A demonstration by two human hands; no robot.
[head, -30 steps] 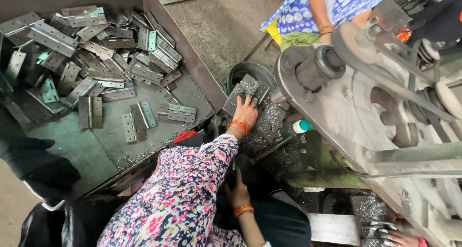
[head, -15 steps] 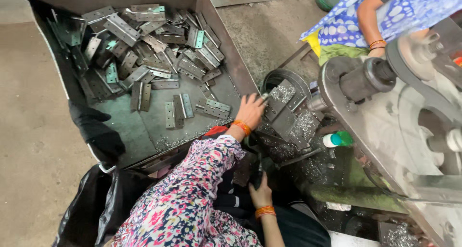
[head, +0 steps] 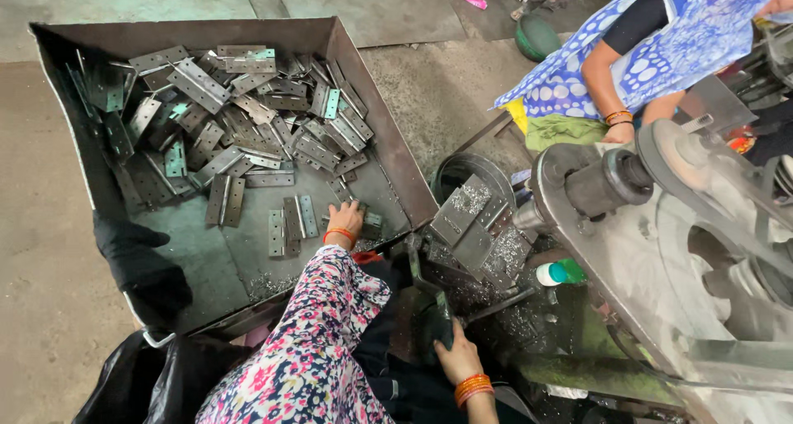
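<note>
Fingers (head: pixel 348 215) of left hand (head: pixel 344 223) spread flat, released, among hinges (head: pixel 291 219) at centre; nearest hinge just left, long axis upright. Right hand (head: pixel 457 360), lower centre, grips dark lever (head: pixel 440 329).

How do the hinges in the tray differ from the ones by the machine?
The hinges in the tray form a big loose heap, mostly free of shavings; the hinges by the machine are a small stack dusted with metal shavings. The left hand reaches the tray's few strays; the right hand sits below the stack. Both are flat grey metal.
</note>
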